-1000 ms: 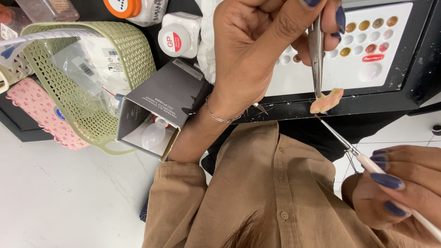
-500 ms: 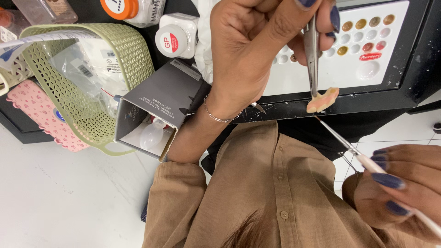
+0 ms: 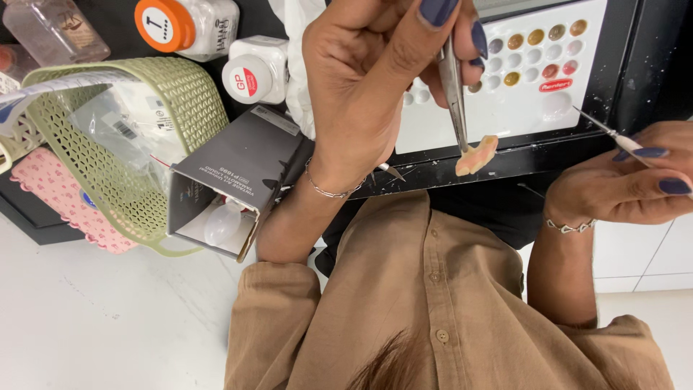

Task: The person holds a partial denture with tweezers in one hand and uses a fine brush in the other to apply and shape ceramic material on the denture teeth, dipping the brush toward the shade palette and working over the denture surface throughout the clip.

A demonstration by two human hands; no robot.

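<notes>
My left hand (image 3: 375, 94) is raised in the middle of the view and pinches metal tweezers (image 3: 452, 87) that point downward. The tweezer tips grip a small pink and cream dental piece (image 3: 476, 155). My right hand (image 3: 621, 184) is at the right edge, apart from the piece, with its fingers closed on a thin brush (image 3: 603, 128) whose fine tip points up and left. Behind both hands lies a white palette (image 3: 527, 79) with small wells of brownish and reddish colours. A tan shirt fills the bottom of the view.
A green mesh basket (image 3: 108, 144) with plastic bags stands at the left, with a pink basket (image 3: 65, 202) beside it. An open grey box (image 3: 238, 173) leans against it. Two white jars (image 3: 184, 25) (image 3: 256, 72) and a clear bottle (image 3: 54, 29) stand on the black tray. A white countertop (image 3: 94, 325) lies lower left.
My right hand has lifted and pulled to the right, taking the brush tip away from the dental piece. My left hand holds the tweezers and piece almost still.
</notes>
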